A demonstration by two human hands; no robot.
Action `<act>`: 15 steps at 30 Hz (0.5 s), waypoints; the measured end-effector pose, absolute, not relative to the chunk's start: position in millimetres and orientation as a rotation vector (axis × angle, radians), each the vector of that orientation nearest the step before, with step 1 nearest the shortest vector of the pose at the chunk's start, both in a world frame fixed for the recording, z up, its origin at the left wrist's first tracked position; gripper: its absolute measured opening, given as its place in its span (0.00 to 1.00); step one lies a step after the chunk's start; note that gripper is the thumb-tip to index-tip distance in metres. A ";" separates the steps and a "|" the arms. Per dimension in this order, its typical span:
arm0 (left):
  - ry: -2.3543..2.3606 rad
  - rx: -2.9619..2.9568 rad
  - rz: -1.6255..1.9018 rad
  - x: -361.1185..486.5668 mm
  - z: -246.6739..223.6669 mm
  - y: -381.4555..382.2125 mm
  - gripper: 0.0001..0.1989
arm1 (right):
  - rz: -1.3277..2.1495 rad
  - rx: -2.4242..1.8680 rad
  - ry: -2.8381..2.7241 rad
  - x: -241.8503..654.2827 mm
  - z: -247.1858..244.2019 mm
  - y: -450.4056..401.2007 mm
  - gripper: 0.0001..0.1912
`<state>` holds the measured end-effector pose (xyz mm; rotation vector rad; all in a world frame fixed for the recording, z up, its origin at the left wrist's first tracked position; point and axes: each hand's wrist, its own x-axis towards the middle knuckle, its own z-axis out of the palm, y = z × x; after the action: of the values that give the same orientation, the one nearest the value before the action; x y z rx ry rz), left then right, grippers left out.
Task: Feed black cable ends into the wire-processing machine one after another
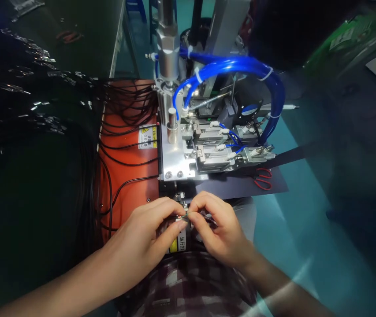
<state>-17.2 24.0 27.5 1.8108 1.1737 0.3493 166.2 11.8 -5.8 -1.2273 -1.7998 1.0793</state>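
In the head view, both hands meet low in the middle, just in front of a metal machine [174, 163], with a thin green wire [184, 215] between their fingertips. The right hand [221, 229] pinches the wire between thumb and forefinger, its other fingers curled in. The left hand [151, 224] has thumb and forefinger a narrow gap apart around the other side of the wire; I cannot tell whether they press on it. Below the fingertips, a label with a yellow patch [181, 241] shows partly behind the left thumb. To the left, black cables [133, 103] run across an orange-red surface [128, 180] towards the machine, some passing over a warning label [147, 137]. Blue tubes [240, 64] arch above the machine, and red-handled scissors [263, 179] lie to its right on a dark sheet [234, 187], well apart from the hands
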 end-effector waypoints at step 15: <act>1.207 0.939 0.548 -6.8 16.2 14.6 0.09 | 1.268 -1.359 -1.514 156.1 -5.5 -2.9 0.07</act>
<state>-6.8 14.6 16.2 0.9388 1.2071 0.5484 156.1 -2.9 -5.5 -1.3594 -1.5135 1.2684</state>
